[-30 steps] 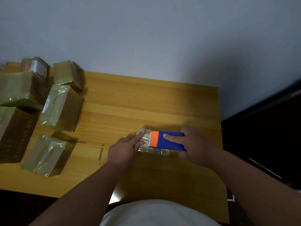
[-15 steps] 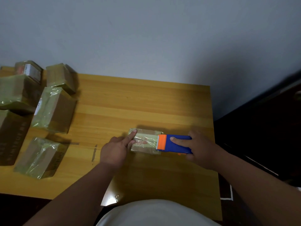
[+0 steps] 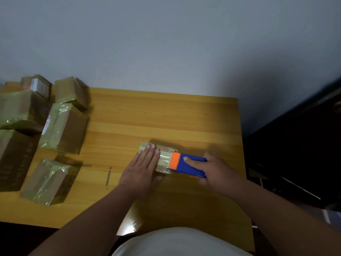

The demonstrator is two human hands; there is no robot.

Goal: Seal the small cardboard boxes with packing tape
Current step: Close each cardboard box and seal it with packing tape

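A small cardboard box (image 3: 164,157) wrapped in shiny clear tape lies in the middle of the wooden table (image 3: 166,115). My left hand (image 3: 143,167) lies flat on its left half, fingers straight and pressing down. My right hand (image 3: 215,171) grips a blue tape dispenser with an orange head (image 3: 186,164), index finger stretched along its top. The orange head sits at the box's right edge, with tape running from it onto the box top.
Several taped cardboard boxes are stacked at the table's left: one (image 3: 63,128) in the middle, one (image 3: 47,182) nearer me, one (image 3: 71,92) at the back. A tape strip (image 3: 108,175) sticks to the table left of my hand. Dark furniture (image 3: 295,154) stands right.
My left hand went from pointing one finger at the box's left end to lying flat over it. The dispenser slid right along the box to its right edge.
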